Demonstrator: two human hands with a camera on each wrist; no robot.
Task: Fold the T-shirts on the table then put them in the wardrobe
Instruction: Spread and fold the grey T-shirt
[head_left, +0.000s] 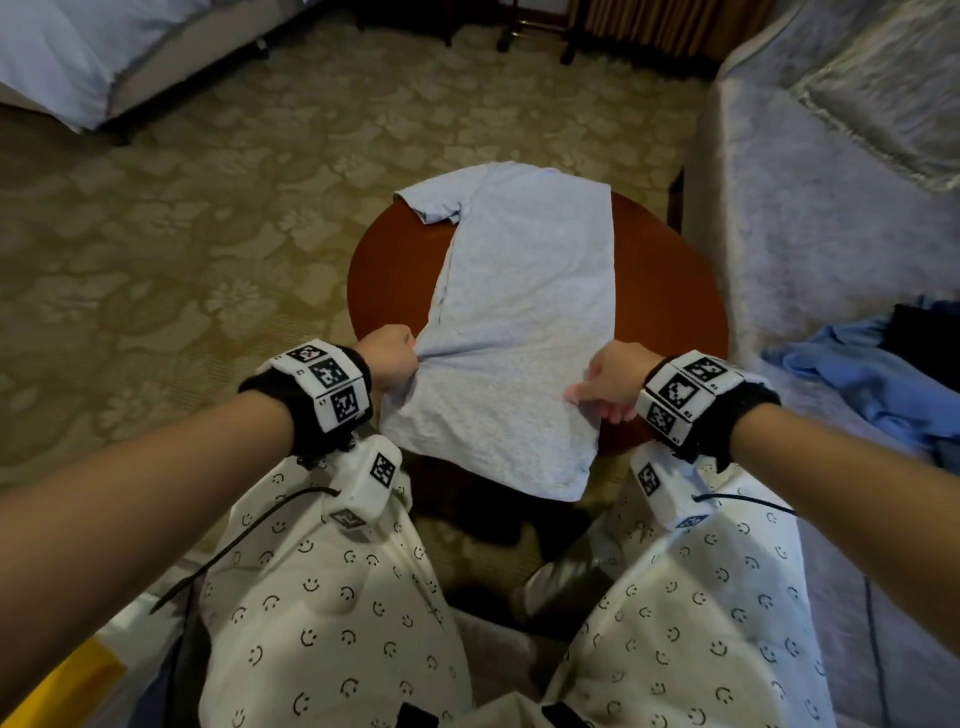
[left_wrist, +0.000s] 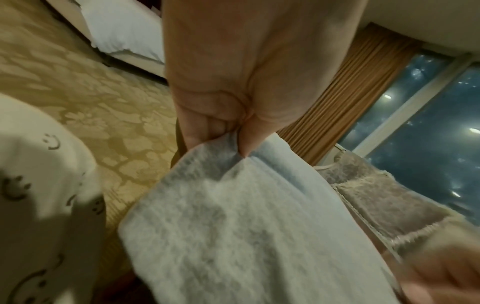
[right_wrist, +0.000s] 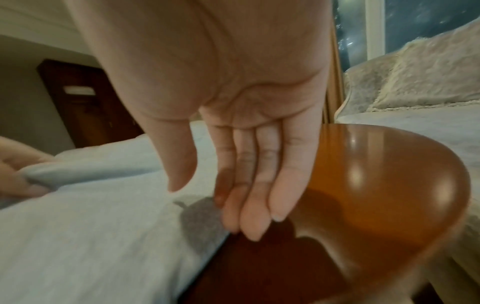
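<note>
So the light blue T-shirt is lying folded lengthwise on the round wooden table, with its near end hanging off the table edge toward the person's lap and one sleeve sticking out at the far left. The left hand is pinching the shirt's left edge, fingers curled tight and bunching the cloth into a little ridge; the left wrist view is showing the fabric squeezed between thumb and fingers. The right hand is sitting at the shirt's right edge with its fingers out straight and together, tips down right by the edge, holding nothing. A heap of blue clothes is lying off to the right on the grey sofa.
</note>
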